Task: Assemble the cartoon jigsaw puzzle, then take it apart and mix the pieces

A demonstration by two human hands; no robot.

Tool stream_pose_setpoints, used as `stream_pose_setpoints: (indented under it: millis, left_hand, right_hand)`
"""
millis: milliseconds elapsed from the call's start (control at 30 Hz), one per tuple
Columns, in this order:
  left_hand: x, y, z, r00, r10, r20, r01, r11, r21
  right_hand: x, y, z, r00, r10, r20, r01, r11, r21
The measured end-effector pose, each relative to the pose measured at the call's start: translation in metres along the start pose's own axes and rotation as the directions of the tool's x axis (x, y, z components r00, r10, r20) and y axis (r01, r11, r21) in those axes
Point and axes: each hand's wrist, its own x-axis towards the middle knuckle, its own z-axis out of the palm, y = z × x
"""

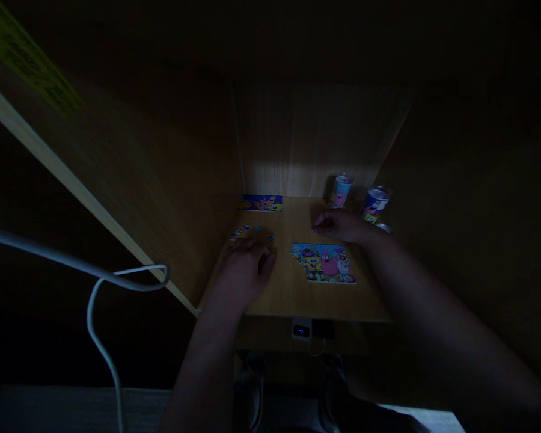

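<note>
In dim light, a partly assembled jigsaw puzzle (328, 264) with cartoon characters lies on the wooden surface, its left edge stepped. Just beyond its top edge, my right hand (340, 225) is closed in a pinch, with a small light puzzle piece (313, 228) showing at the fingertips. My left hand (246, 264) rests left of the puzzle, fingers curled and thumb tip close to the index finger; what lies between them is too dark to make out. Several loose puzzle pieces (238, 231) are scattered beyond its knuckles, and a single piece (271, 237) lies near its index finger.
A cartoon strip (262, 203) lies at the back left. Cartoon-printed cans, one farther back (341, 190) and one nearer (375, 203), stand at the back right. Wooden panels enclose the surface. Below its front edge sits a lit device (302, 330); a white cable (101, 337) hangs left.
</note>
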Motion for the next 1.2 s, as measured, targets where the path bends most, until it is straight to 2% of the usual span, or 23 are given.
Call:
stream_pose_setpoints:
  millis: [267,400,533,700,933,1100,1200]
  left_hand:
    - [0.0,-0.002,0.001,1.0,0.009,-0.01,-0.009,1.0,0.014]
    - [0.0,0.001,-0.001,1.0,0.015,-0.007,-0.015,1.0,-0.003]
    - [0.0,0.006,-0.003,1.0,0.016,-0.008,-0.016,0.999,-0.05]
    - [0.001,0.008,-0.003,1.0,0.013,-0.007,-0.014,0.996,-0.084]
    - [0.0,0.006,0.0,0.995,0.091,-0.031,-0.095,0.986,-0.135]
    - [0.0,0.006,0.001,0.995,0.098,-0.015,-0.099,0.987,-0.125]
    - [-0.001,0.005,0.003,0.995,0.102,-0.013,-0.103,0.988,-0.116]
  right_hand:
    - [0.001,-0.002,0.002,1.0,0.026,-0.007,-0.025,0.998,0.062]
    - [0.005,-0.006,0.007,1.0,-0.008,-0.025,0.014,0.969,0.248]
    - [0.004,-0.014,0.009,0.998,-0.03,0.048,0.008,0.914,0.405]
    - [0.001,-0.025,0.007,0.994,-0.06,0.091,0.017,0.91,0.413]
    - [-0.001,-0.038,0.011,0.989,-0.111,0.092,0.07,0.928,0.365]
    - [0.0,-0.056,0.011,0.982,-0.142,0.123,0.081,0.911,0.405]
    - [0.004,-0.069,0.009,0.963,-0.194,0.188,0.122,0.933,0.34]
